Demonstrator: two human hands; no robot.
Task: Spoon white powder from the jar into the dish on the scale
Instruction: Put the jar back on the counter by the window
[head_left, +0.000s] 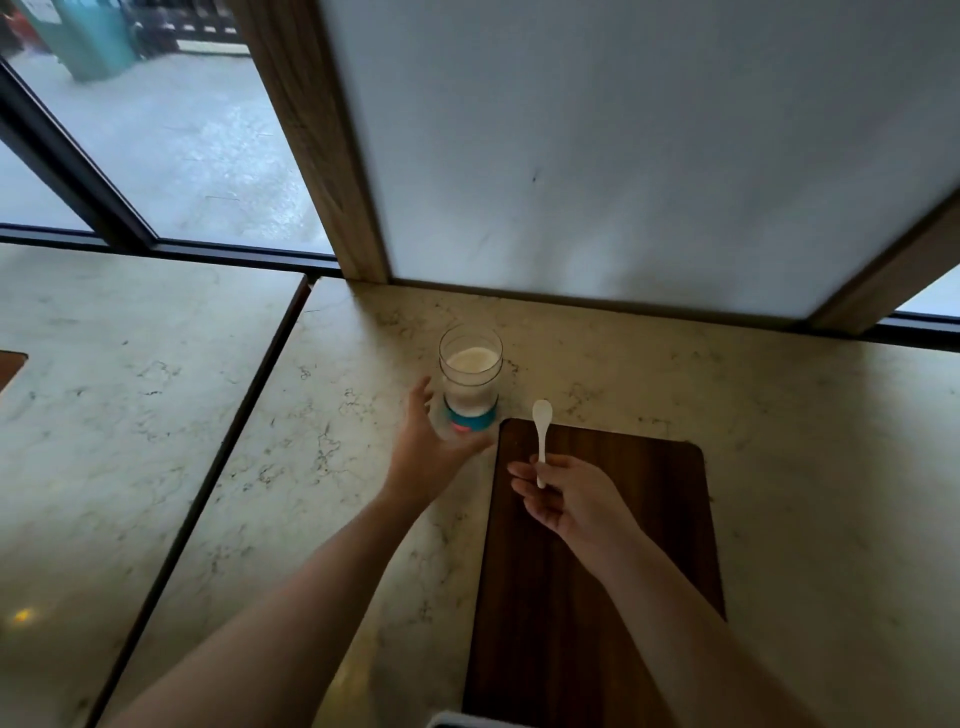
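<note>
**Q:** Marble, is it? What sits on it, and where?

**Me:** Pale veined marble, yes, a counter (649, 374) filling the middle of the frame. My glass jar (470, 382) stands open just above centre, about half full of white powder, with a teal band round its base. Its lid is off, so a spoon can go straight in.

**Q:** And your hands?

**Me:** My left hand (423, 447) curves round the jar's lower left side, fingers spread apart, touching or nearly so; I judge it is there to steady the jar. My right hand (566, 501) is pinched shut on the handle of a small white spoon (541, 439), bowl pointing up toward the jar and empty, ready to dip.

**Q:** The dish and scale?

**Me:** Neither is clearly visible. A dark wooden board (623, 519) lies below my right hand; a pale edge at the very bottom of the frame may be the scale, but I cannot tell.
</note>
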